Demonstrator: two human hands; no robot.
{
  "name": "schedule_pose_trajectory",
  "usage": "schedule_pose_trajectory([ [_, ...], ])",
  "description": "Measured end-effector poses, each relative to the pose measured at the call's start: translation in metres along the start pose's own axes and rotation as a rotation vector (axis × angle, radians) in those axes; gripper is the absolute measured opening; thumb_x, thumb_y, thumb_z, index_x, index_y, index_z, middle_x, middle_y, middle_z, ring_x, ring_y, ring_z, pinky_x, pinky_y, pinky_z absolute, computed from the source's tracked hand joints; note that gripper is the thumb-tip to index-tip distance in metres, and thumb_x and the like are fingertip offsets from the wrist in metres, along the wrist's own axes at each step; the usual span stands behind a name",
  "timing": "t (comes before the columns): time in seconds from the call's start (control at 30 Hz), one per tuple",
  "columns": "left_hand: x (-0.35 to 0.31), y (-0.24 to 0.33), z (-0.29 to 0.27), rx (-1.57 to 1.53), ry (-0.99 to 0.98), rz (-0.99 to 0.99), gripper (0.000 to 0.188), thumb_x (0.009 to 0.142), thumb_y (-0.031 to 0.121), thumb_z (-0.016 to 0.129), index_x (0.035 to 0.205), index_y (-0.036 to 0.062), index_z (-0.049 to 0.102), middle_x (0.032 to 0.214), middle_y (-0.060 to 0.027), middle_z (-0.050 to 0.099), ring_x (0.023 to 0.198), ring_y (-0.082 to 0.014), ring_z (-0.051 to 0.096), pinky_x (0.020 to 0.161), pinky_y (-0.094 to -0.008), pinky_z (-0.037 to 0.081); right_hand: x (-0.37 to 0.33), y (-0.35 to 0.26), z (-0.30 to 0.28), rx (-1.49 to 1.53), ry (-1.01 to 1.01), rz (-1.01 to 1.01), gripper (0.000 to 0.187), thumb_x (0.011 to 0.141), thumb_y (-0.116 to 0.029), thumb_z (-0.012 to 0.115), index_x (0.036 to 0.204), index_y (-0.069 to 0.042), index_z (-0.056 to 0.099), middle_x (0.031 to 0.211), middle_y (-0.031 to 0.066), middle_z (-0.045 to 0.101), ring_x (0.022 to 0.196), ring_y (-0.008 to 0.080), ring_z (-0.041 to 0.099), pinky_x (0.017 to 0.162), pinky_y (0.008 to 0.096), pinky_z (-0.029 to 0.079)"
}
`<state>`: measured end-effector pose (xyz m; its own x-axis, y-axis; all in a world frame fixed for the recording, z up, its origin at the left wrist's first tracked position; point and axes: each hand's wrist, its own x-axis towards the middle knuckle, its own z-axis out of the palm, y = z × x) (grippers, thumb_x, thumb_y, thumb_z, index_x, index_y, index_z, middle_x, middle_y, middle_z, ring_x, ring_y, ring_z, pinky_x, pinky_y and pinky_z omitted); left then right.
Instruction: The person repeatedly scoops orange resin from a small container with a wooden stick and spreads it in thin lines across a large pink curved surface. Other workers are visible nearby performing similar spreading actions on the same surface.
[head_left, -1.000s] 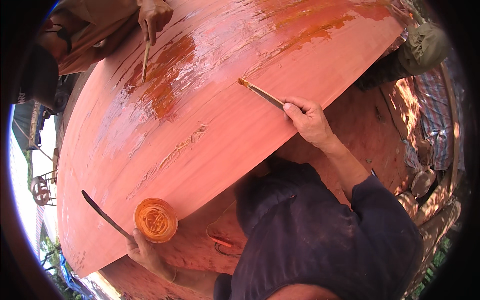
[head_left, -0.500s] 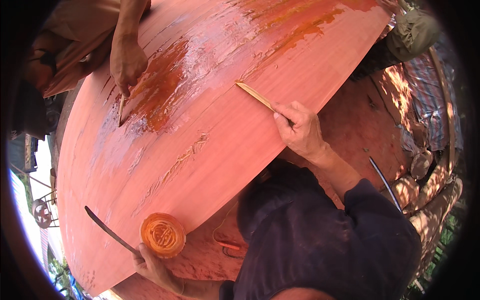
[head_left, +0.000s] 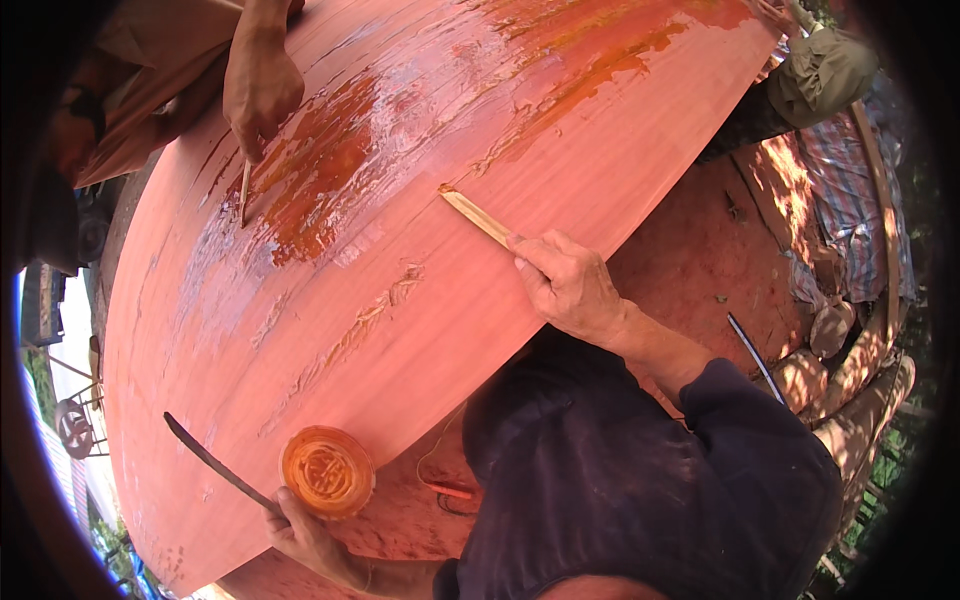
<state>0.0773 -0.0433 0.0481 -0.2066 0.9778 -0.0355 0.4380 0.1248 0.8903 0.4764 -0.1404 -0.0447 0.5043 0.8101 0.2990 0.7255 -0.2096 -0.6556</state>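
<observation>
At the lower left, my left hand (head_left: 303, 540) is closed around a thin dark curved strip (head_left: 215, 460) and the side of a round tub of amber paste (head_left: 328, 470). The fingers under the tub are hidden. Out over the large reddish wooden panel (head_left: 430, 350), my right hand (head_left: 575, 287) pinches a flat wooden stick (head_left: 475, 215). A dab of amber paste sits on the stick's tip, which is at a thin seam in the panel. Raised paste (head_left: 385, 310) runs along the seam nearer me.
Across the panel, a co-worker's hand (head_left: 262, 95) works a thin stick (head_left: 245, 192) beside a glossy brown patch (head_left: 330, 170). Another person's knee (head_left: 825, 75) is at the upper right. Logs (head_left: 865, 400) and a striped sheet (head_left: 855, 205) lie right, on reddish ground (head_left: 690, 260).
My right hand has drawn the wooden stick left and toward me along the seam. The co-worker's hand and stick have shifted slightly. My left hand stays nearly still.
</observation>
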Motion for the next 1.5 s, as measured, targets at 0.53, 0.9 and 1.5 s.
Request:
schedule_pose_trajectory([
  [0.53,0.006,-0.017,-0.014,-0.053,-0.054,0.054,0.022,0.105,0.020,0.064,0.097,0.0001,0.061,0.078,-0.0015,0.065,0.063,-0.0039,0.054,0.054,-0.0185,0.039,0.012,0.032,-0.040,0.945,-0.196,0.741,0.031,0.105,-0.015,0.050,0.119,0.005,0.069,0.081,0.0003,0.064,0.060,0.0079,0.052,0.055,0.0269,0.044],
  [0.9,0.006,-0.021,-0.011,-0.090,-0.006,0.058,0.023,0.105,0.022,0.065,0.095,0.0008,0.061,0.072,-0.0009,0.063,0.055,-0.0032,0.050,0.048,-0.0184,0.036,0.009,0.017,-0.029,-0.136,0.058,0.040,0.025,0.095,-0.010,0.066,0.118,-0.005,0.074,0.079,0.0120,0.060,0.062,0.0278,0.062,0.057,0.0386,0.051],
  [1.5,0.012,-0.020,-0.014,-0.087,-0.109,0.085,0.024,0.106,0.023,0.063,0.097,0.0011,0.060,0.076,-0.0006,0.064,0.061,-0.0035,0.052,0.052,-0.0188,0.037,0.008,0.020,-0.041,0.375,-0.095,0.245,0.022,0.099,-0.008,0.062,0.115,0.002,0.073,0.076,0.0027,0.062,0.065,0.0111,0.055,0.059,0.0277,0.044],
])
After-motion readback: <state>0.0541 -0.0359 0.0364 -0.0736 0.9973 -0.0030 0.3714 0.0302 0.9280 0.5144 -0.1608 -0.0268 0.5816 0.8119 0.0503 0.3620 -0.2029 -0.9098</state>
